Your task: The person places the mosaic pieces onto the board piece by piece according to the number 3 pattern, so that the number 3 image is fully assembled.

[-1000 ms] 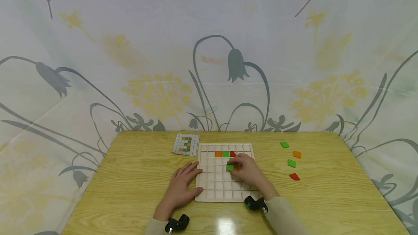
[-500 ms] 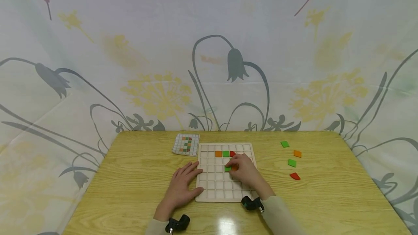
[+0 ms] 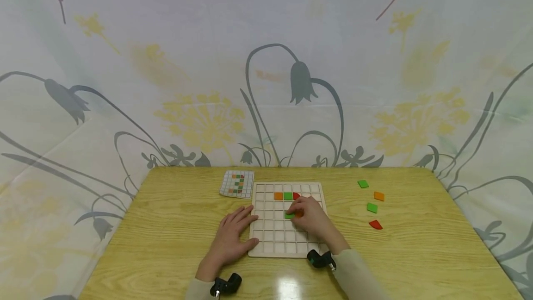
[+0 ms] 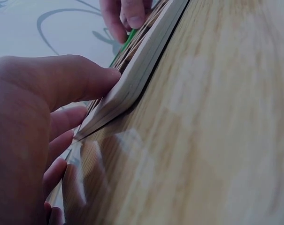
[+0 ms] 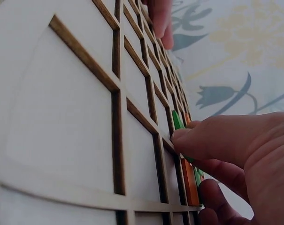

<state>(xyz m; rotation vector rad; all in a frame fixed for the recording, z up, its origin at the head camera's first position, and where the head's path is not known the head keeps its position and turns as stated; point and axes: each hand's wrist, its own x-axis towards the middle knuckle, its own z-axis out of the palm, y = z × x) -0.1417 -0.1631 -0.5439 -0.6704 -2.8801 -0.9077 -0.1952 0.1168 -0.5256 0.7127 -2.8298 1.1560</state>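
Note:
A pale wooden grid board (image 3: pixel 268 236) lies flat on the table. My right hand (image 3: pixel 315 219) is over its middle, thumb and fingers pinching a green square tile (image 3: pixel 289 215), which stands tilted at a cell in the right wrist view. Right beside it an orange tile (image 5: pixel 191 180) sits in the grid, partly covered by the fingers. Farther up the board are an orange square (image 3: pixel 278 196), a green square (image 3: pixel 288 196) and a red piece (image 3: pixel 296 196) in a row. My left hand (image 3: pixel 230 240) rests at the board's left edge, fingers spread, thumb touching the rim.
A paper card (image 3: pixel 225 190) with a coloured grid pattern lies behind the board's left corner. To the right, loose on the wooden table (image 3: pixel 416 244), lie two green tiles (image 3: pixel 363 184), an orange tile (image 3: pixel 379 196) and a red quarter-round piece (image 3: pixel 375 224). A flowered cloth hangs behind.
My right hand has shifted slightly left with the green tile, then come almost to rest; the tile now overlaps a cell left of the orange one. My left hand stays put.

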